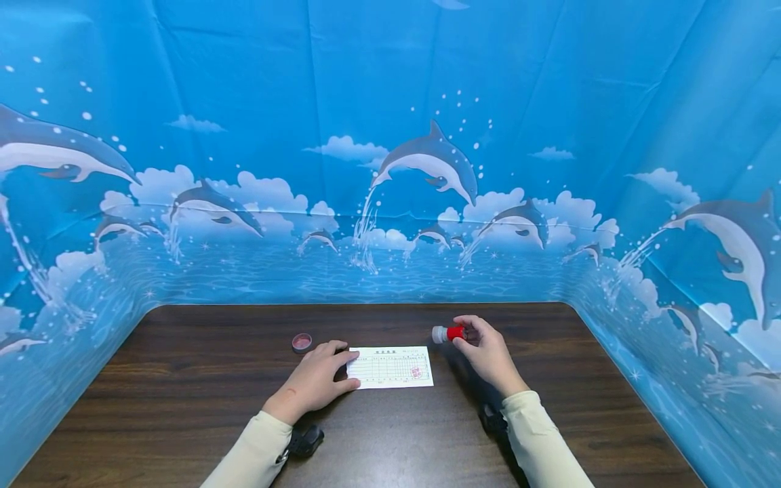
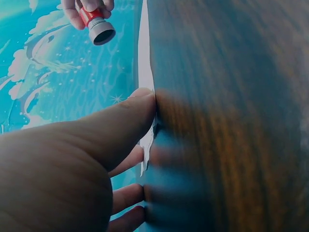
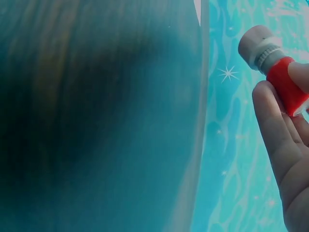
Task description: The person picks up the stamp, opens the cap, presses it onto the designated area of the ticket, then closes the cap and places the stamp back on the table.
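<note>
A white printed receipt slip (image 1: 390,368) with a table grid lies flat on the dark wooden table, bearing a red round stamp mark (image 1: 416,372) near its lower right. My left hand (image 1: 318,379) rests at the slip's left end, thumb and fingertips pressing the paper against the tabletop. In my right hand (image 1: 486,349) is a rubber stamp (image 1: 448,333) with a red handle and a greyish round head. Fingers and thumb pinch the red handle (image 3: 286,84). The stamp is tilted on its side above the table, its head pointing left; the left wrist view shows its dark round end (image 2: 103,36).
A small round ink pad (image 1: 302,343) with a reddish inside sits just beyond the left hand. Behind and around the table (image 1: 201,386) hangs a blue curtain (image 1: 378,81) printed with dolphins, meeting the table's back and side edges.
</note>
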A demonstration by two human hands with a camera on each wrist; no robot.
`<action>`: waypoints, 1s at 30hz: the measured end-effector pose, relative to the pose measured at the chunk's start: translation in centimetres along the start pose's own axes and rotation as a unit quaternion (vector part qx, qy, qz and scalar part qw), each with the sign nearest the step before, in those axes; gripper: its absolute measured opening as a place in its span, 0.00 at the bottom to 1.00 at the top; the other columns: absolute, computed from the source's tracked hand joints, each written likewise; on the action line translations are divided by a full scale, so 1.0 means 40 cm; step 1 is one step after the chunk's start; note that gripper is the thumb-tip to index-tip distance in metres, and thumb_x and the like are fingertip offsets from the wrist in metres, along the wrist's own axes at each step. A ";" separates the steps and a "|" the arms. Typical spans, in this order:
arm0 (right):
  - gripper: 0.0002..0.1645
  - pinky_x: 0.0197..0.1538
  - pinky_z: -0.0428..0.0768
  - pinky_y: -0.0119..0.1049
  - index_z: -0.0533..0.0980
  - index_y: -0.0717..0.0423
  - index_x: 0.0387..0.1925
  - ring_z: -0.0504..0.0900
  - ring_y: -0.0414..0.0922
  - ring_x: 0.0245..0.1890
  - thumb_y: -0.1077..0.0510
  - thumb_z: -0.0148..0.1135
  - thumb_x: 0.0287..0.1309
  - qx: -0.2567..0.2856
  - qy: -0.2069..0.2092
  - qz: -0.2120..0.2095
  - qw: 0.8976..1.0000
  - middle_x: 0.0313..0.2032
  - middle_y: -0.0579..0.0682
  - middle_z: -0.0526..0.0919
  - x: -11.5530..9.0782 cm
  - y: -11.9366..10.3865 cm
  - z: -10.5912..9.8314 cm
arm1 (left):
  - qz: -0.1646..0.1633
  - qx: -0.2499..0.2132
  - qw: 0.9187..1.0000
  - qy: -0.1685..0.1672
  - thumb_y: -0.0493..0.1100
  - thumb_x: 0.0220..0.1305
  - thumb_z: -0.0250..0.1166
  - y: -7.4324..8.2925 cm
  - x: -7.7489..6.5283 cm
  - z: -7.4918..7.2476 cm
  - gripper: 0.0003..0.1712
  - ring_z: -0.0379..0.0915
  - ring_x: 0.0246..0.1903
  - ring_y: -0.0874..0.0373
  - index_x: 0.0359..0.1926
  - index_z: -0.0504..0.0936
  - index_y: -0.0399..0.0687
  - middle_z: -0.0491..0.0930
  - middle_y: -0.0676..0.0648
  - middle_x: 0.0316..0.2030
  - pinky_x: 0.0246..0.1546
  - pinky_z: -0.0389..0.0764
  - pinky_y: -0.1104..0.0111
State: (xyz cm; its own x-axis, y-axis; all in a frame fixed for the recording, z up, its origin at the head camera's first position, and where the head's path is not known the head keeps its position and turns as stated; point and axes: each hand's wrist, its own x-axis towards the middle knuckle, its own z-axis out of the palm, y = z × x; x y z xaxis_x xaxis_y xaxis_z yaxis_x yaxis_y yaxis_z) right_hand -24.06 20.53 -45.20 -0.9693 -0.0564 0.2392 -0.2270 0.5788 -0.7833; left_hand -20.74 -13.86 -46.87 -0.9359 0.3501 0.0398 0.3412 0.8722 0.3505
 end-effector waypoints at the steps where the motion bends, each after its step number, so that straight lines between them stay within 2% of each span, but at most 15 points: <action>1: 0.22 0.56 0.83 0.52 0.81 0.59 0.56 0.84 0.52 0.47 0.68 0.72 0.60 -0.001 0.002 -0.002 1.000 0.51 0.57 0.84 0.000 0.001 0.000 | 0.000 0.001 1.000 0.001 0.58 0.66 0.71 -0.001 0.000 0.001 0.35 0.66 0.70 0.41 0.70 0.78 0.52 0.71 0.40 0.70 0.69 0.66 0.43; 7: 0.20 0.56 0.84 0.50 0.83 0.57 0.55 0.85 0.51 0.46 0.67 0.73 0.60 0.017 0.003 -0.010 1.000 0.51 0.56 0.86 -0.002 0.009 0.003 | 0.000 0.005 1.000 0.001 0.59 0.67 0.71 -0.001 -0.001 0.003 0.35 0.66 0.70 0.42 0.70 0.78 0.52 0.71 0.40 0.69 0.69 0.67 0.43; 13: 0.21 0.50 0.85 0.37 0.84 0.55 0.54 0.85 0.47 0.42 0.63 0.76 0.58 0.052 -0.005 -0.022 0.998 0.46 0.53 0.89 -0.003 0.009 0.004 | 0.002 0.004 1.000 0.002 0.60 0.67 0.70 -0.001 -0.002 0.002 0.35 0.66 0.70 0.42 0.70 0.78 0.52 0.71 0.40 0.69 0.69 0.67 0.44; 16: 0.21 0.48 0.84 0.34 0.85 0.53 0.52 0.85 0.45 0.40 0.63 0.77 0.57 0.057 -0.006 -0.027 0.998 0.43 0.51 0.89 -0.005 0.008 0.004 | 0.003 0.003 1.000 0.003 0.61 0.67 0.69 -0.001 -0.002 0.000 0.35 0.66 0.70 0.42 0.70 0.78 0.52 0.71 0.40 0.69 0.69 0.67 0.43; 26: 0.19 0.49 0.87 0.40 0.85 0.52 0.49 0.87 0.45 0.39 0.65 0.77 0.55 0.055 -0.019 -0.044 0.997 0.41 0.49 0.88 -0.012 0.002 0.006 | 0.007 0.008 1.000 0.001 0.62 0.68 0.68 -0.006 0.001 0.000 0.37 0.67 0.69 0.43 0.72 0.75 0.52 0.72 0.41 0.69 0.68 0.68 0.44; 30: 0.19 0.50 0.87 0.42 0.85 0.51 0.49 0.87 0.46 0.39 0.65 0.77 0.55 0.061 -0.020 -0.049 0.997 0.42 0.50 0.89 -0.012 0.002 0.004 | 0.010 0.008 1.000 0.014 0.60 0.68 0.69 -0.010 0.001 -0.013 0.35 0.72 0.65 0.46 0.70 0.77 0.51 0.76 0.44 0.65 0.64 0.74 0.48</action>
State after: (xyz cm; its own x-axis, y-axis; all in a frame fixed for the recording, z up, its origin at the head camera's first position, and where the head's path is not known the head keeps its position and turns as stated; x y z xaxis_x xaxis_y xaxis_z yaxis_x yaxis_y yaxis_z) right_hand -23.62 20.47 -45.48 -0.9441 -0.1412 0.2978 -0.3287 0.4664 -0.8212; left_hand -20.98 -14.38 -46.53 -0.9310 0.3575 0.0735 0.3607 0.8707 0.3342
